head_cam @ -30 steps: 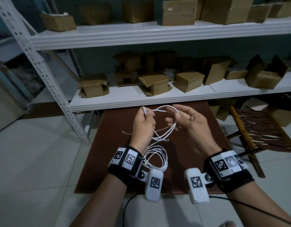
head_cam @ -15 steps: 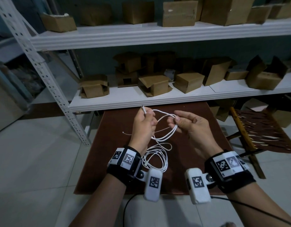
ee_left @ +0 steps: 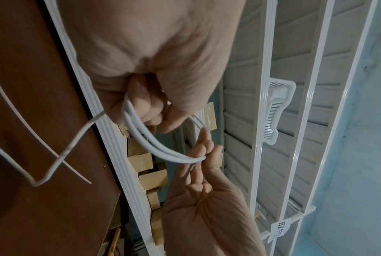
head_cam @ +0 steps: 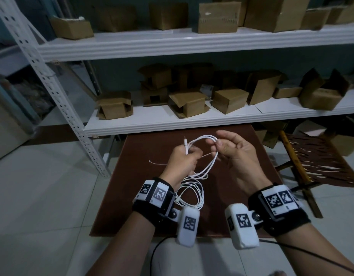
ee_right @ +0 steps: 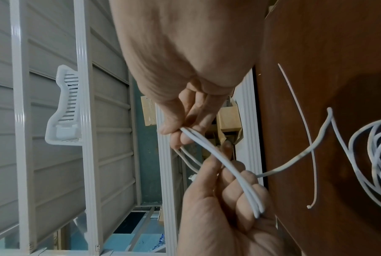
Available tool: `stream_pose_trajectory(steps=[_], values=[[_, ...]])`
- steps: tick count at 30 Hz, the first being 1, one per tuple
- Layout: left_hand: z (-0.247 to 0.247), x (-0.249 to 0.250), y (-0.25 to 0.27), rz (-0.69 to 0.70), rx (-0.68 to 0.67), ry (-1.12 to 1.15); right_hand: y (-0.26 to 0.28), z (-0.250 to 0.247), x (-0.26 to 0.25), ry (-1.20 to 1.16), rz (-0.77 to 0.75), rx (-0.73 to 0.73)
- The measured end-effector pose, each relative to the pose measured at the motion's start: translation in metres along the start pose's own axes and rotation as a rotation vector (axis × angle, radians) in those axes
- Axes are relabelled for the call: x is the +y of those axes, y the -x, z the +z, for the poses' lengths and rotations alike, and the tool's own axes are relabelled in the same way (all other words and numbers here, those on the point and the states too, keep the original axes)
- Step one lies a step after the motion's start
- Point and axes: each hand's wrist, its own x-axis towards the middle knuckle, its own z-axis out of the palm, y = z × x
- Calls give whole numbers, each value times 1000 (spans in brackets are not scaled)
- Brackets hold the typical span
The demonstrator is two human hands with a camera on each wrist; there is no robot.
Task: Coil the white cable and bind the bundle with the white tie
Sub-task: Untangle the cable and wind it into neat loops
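Observation:
Above a brown table (head_cam: pixel 132 196), both hands hold a loop of the white cable (head_cam: pixel 200 138). My left hand (head_cam: pixel 189 154) grips several strands in a fist, and the cable's plug end (head_cam: pixel 185 143) sticks up out of it. My right hand (head_cam: pixel 217 142) pinches the far bend of the loop between thumb and fingertips, as the right wrist view shows (ee_right: pixel 180 135). The rest of the cable lies as a loose coil (head_cam: pixel 194 194) on the table under my left wrist. The thin white tie (head_cam: pixel 158 163) lies flat on the table left of my left hand, untouched (ee_right: pixel 303 121).
A white shelf (head_cam: pixel 172 124) with several cardboard boxes (head_cam: pixel 230 100) runs just behind the table. Its slanted white upright (head_cam: pixel 58 92) stands to the left. A wooden slatted frame (head_cam: pixel 311 156) sits to the right of the table. The floor is pale tile.
My right hand's fingers closed from spread inside the loop to a pinch on its bend. My left hand sank a little, so the plug end shows further above it.

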Motion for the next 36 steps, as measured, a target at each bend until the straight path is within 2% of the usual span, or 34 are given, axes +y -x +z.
stream_pose_trajectory(steps=[3,6,14,18,19,21,23,25,27,29,30,34,36], values=[[0,-3,-2,-80,-9,79,2,1,-2,42,-14,-27],[-3,-5,-6,-104,30,141,3,1,-2,92,-30,-52],[-7,-9,-6,-87,136,-51,2,0,1,154,-53,-36],[-13,-13,-7,-177,182,-226,3,2,4,188,-45,-51],[-14,-18,-11,-237,186,-248,4,2,4,187,-38,-55],[-18,-38,-30,-266,205,-267,5,3,5,187,-36,-60],[-20,-43,-36,-245,144,-309,5,3,3,192,-44,-59],[-14,-8,-5,-283,47,-322,5,3,1,211,-47,-61],[-12,-3,2,-290,48,-487,5,2,0,236,-48,-67],[-11,0,7,-229,152,-796,4,2,0,247,-54,-70],[-11,4,10,-207,182,-878,4,2,0,249,-59,-72],[-11,7,11,-156,257,-993,4,3,2,234,-62,-83],[-11,1,7,-118,252,-1028,4,2,2,245,-72,-82]])
